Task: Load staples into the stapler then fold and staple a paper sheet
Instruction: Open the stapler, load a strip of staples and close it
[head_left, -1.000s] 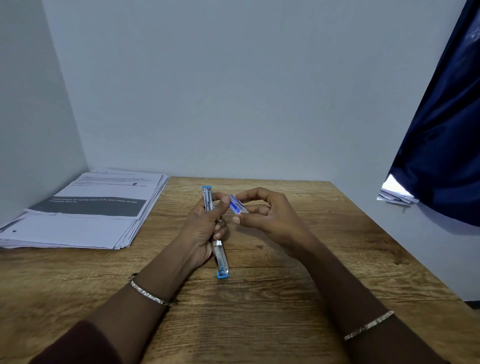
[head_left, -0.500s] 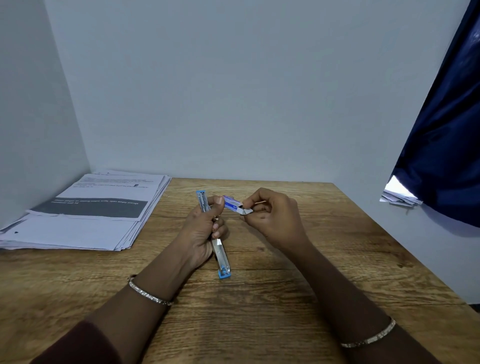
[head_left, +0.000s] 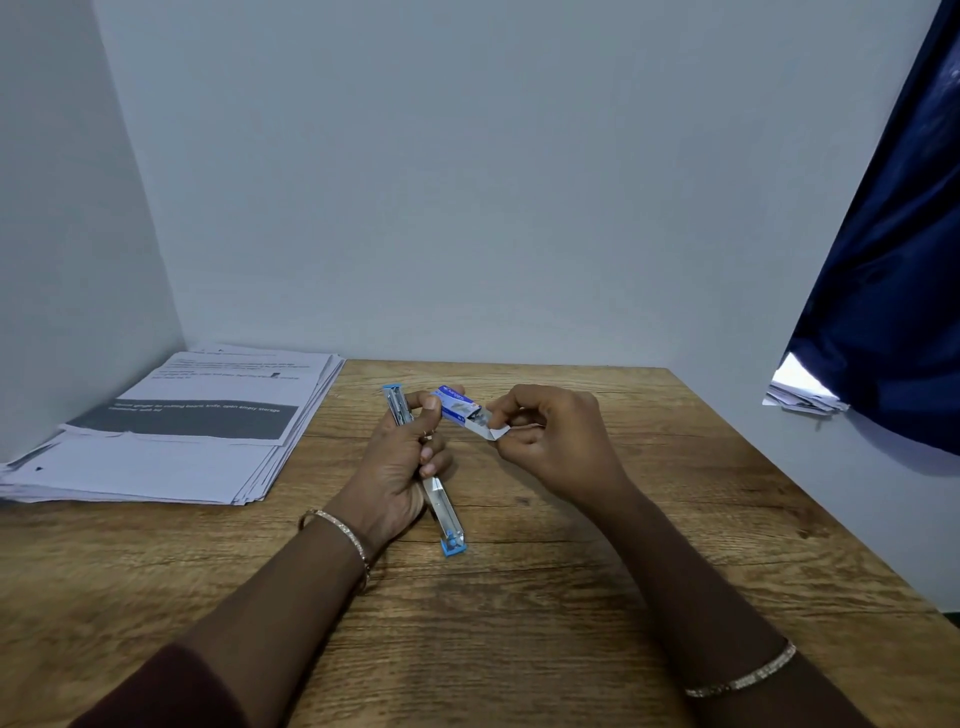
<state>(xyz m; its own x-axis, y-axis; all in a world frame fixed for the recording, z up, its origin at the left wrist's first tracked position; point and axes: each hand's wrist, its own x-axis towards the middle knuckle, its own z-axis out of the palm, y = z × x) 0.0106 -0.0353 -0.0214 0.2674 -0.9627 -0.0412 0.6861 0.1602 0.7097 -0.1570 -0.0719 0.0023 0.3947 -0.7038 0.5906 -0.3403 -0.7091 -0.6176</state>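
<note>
At the centre of the frame the person's left hand (head_left: 400, 467) grips a long silver metal stapler with bright blue plastic ends (head_left: 441, 504), which is swung open into one straight strip. Its lower fingers are curled round the middle of the strip, so that one blue end sticks up above the knuckles and the other points down and to the right, at or just above the brown wood-grain table (head_left: 519, 623); whether it touches cannot be told. The same hand's thumb and forefinger pinch a small blue cardboard box of staples (head_left: 457, 405), held just right of the stapler's upper end and tilted down to the right. The box is open at its lower right end, where a white flap hangs out. The right hand (head_left: 556, 441), just right of the box, has its fingers curled inward, with thumb and forefinger closed on the tip of that flap. A thin metallic bracelet (head_left: 343, 535) circles the left wrist and a second one (head_left: 743, 680) the right forearm at the lower right; a dark maroon sleeve (head_left: 171, 696) shows at the bottom left. At the left edge of the table lies a thick stack of printed white paper sheets (head_left: 171, 431), its top page crossed by a dark grey band. A dark blue curtain (head_left: 893, 286) hangs down the right side, and a few loose white papers (head_left: 800, 395) show at its lower edge.
</note>
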